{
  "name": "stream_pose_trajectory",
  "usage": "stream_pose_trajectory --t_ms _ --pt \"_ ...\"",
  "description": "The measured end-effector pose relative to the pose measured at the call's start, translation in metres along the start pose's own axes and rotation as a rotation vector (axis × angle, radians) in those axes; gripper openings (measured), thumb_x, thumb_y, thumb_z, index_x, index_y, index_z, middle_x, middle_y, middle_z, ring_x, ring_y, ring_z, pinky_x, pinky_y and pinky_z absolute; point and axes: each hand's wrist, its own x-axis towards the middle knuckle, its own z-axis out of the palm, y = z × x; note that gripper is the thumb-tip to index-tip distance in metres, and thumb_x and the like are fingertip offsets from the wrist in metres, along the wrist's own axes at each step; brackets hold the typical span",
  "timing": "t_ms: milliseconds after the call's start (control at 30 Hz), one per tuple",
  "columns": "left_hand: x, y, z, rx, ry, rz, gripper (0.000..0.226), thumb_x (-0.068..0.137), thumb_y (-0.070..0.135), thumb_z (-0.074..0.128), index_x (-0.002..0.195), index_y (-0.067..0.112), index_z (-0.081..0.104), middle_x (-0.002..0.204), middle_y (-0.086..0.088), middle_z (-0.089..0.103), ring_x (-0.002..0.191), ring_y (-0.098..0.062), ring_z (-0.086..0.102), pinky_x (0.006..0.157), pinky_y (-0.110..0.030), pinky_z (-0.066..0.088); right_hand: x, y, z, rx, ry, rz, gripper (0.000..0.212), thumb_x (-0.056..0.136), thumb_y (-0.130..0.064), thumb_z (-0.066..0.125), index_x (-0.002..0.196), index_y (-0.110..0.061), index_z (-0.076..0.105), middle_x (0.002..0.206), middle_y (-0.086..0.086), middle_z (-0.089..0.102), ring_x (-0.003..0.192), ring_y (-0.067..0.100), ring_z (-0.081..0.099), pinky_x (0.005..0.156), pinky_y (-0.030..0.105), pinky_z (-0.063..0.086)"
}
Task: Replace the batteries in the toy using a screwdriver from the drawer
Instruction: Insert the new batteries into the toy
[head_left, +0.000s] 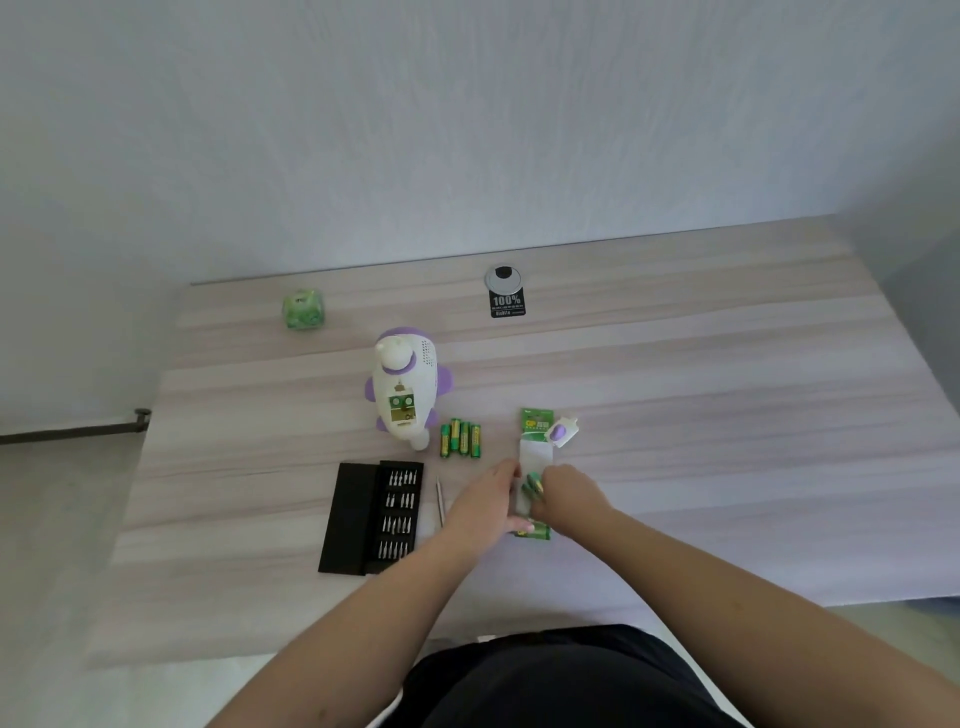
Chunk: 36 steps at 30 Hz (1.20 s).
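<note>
My left hand (493, 499) holds the side of the battery pack (536, 457), with my fingers curled round its edge. My right hand (569, 493) is on the other side, and its fingers pinch a green battery (533, 483) at the pack. The pack lies flat on the tabletop (727, 415), with its green top pointing away from me.

The toy (404, 384) is white and purple. It lies on its front, farther back and to the left of my hands. Its battery hole is open, and I can see green inside it. Four loose batteries (461, 439) lie side by side just to the right of the toy. The small white and purple cover (561, 432) sits beside the top of the pack.

The black bit case (371, 517) lies open to the left of my left hand. The thin screwdriver (440, 501) lies between the case and my left hand. A green cube (302, 309) sits far back on the left.
</note>
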Motion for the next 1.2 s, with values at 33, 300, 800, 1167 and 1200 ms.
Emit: stream_pose_trajectory --t_ms 33,300,800,1167,1200 --pt "0.001 0.000 0.000 -0.004 -0.006 -0.003 0.067 0.070 0.030 0.084 0.123 0.014 0.046 0.121 -0.003 0.059 0.110 -0.020 0.057 0.088 -0.029 0.043 0.000 0.000 0.001 0.024 0.010 0.025 0.015 0.088 -0.025 0.055 0.086 -0.011 0.051 0.076 0.002 0.047 0.072 0.022 0.051 0.048 0.025 0.032" --pt "0.002 0.001 0.000 0.003 -0.028 -0.011 0.066 0.073 0.027 0.082 0.124 0.014 0.044 0.113 -0.008 0.059 0.103 -0.025 0.058 0.073 -0.027 0.037 -0.002 0.015 -0.003 0.130 0.058 0.165 0.020 0.096 -0.011 0.043 0.111 -0.007 0.056 0.111 0.011 0.057 0.093 0.026 0.057 0.069 0.029 0.038" --pt "-0.012 0.014 -0.025 -0.205 0.223 0.008 0.004 0.092 0.028 0.057 0.094 0.024 0.056 0.084 0.008 0.058 0.073 -0.008 0.054 0.064 -0.017 0.041 -0.076 0.005 -0.035 0.829 0.371 -0.198 0.017 0.096 -0.013 0.051 0.094 -0.029 0.055 0.090 0.000 0.072 0.080 0.004 0.065 0.079 0.031 0.053" --pt "-0.098 0.064 -0.143 -0.289 0.654 0.557 0.026 0.080 0.032 0.073 0.103 0.022 0.071 0.101 0.006 0.065 0.093 -0.005 0.062 0.084 -0.017 0.047 -0.105 -0.070 -0.076 0.846 0.564 -0.521 0.019 0.092 -0.022 0.053 0.108 -0.030 0.058 0.094 -0.014 0.067 0.087 0.006 0.063 0.076 0.014 0.047" --pt "-0.103 0.062 -0.149 -0.291 0.697 0.573 0.022 0.079 0.031 0.073 0.100 0.022 0.072 0.098 0.006 0.066 0.092 -0.004 0.062 0.083 -0.017 0.048 -0.108 -0.079 -0.079 0.836 0.584 -0.548 0.018 0.092 -0.025 0.053 0.107 -0.034 0.057 0.095 -0.016 0.066 0.087 0.004 0.063 0.076 0.011 0.046"
